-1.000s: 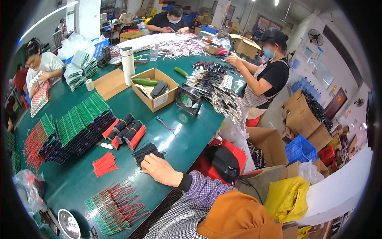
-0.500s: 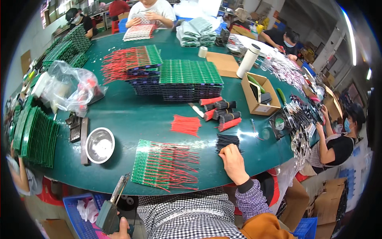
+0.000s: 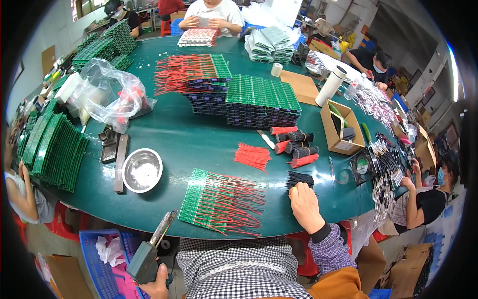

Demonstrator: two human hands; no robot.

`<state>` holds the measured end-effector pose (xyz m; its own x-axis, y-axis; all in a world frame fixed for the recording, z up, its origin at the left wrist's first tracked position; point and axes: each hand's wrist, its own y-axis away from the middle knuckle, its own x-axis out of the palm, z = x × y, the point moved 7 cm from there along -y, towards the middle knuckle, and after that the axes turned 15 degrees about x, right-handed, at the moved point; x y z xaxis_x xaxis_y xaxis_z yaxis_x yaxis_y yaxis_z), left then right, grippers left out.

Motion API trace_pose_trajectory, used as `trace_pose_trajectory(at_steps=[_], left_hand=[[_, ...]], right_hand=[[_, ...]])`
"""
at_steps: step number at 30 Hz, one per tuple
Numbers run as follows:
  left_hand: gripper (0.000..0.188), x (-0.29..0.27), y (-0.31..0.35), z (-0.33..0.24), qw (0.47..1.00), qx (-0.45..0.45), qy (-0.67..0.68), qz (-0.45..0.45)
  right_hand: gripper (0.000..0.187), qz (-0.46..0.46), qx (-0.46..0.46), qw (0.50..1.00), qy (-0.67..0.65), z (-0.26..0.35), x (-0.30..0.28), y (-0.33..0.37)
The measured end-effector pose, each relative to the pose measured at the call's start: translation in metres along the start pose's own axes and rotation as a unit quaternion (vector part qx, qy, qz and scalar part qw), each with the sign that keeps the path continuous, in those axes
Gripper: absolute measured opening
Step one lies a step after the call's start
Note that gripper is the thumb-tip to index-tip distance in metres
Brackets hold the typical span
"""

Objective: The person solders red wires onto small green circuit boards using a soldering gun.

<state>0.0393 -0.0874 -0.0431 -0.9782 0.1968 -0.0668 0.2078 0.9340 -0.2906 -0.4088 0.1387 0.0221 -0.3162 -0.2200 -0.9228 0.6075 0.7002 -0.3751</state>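
My left hand (image 3: pixel 158 285), low at the table's front edge, is wrapped round the dark green body of a soldering gun (image 3: pixel 143 261). Its metal tip slants up toward a panel of green circuit boards (image 3: pixel 191 199). Rows of thin red wires (image 3: pixel 244 202) stick out rightward from that panel, which lies flat in front of me. Farther right, my right hand (image 3: pixel 305 207) rests with bent, closed fingers at the near end of a small pile of black wires (image 3: pixel 300 178). Its fingertips are partly hidden, so a wire in them cannot be made out. Loose red wires (image 3: pixel 252 156) lie beyond the panel.
A metal bowl (image 3: pixel 126 175) and a dark bar (image 3: pixel 121 164) are at left. Stacked green boards (image 3: pixel 264 94) stand mid-table; bundled wires (image 3: pixel 297 144), a cardboard box (image 3: pixel 343 143) and a white flask (image 3: pixel 330 87) sit right of them. Several people work round the table.
The whole view has swung, so the table things sit farther right in the picture. My left hand still grips the soldering gun, and my right hand stays at the black wires.
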Motion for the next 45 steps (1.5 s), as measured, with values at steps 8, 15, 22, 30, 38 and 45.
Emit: trace_pose_trajectory(at_steps=[8, 15, 22, 30, 38, 45], left_hand=[[0.046, 0.006, 0.003, -0.016, 1.0, -0.004, 0.007, -0.016], [0.036, 0.017, 0.002, -0.033, 0.998, -0.052, -0.039, 0.001], [0.033, 0.012, 0.014, -0.037, 0.994, 0.052, -0.079, 0.051], [0.032, 0.019, 0.011, -0.043, 0.997, -0.055, -0.037, 0.033], [0.034, 0.022, 0.006, -0.049, 0.998, -0.03, -0.036, 0.029], [0.033, 0.017, 0.009, -0.037, 0.997, -0.036, -0.052, 0.039]], right_hand=[[0.012, -0.023, 0.006, 0.998, -0.058, -0.008, -0.005, 0.004], [0.014, -0.083, 0.083, 0.978, -0.174, -0.014, -0.017, -0.002], [0.014, -0.061, 0.103, 0.974, -0.195, -0.012, -0.014, -0.002], [0.01, -0.038, 0.137, 0.972, -0.185, -0.026, -0.01, 0.004], [0.006, -0.038, 0.168, 0.962, -0.211, -0.031, -0.01, 0.004], [0.005, -0.084, 0.185, 0.958, -0.204, -0.036, -0.016, 0.003]])
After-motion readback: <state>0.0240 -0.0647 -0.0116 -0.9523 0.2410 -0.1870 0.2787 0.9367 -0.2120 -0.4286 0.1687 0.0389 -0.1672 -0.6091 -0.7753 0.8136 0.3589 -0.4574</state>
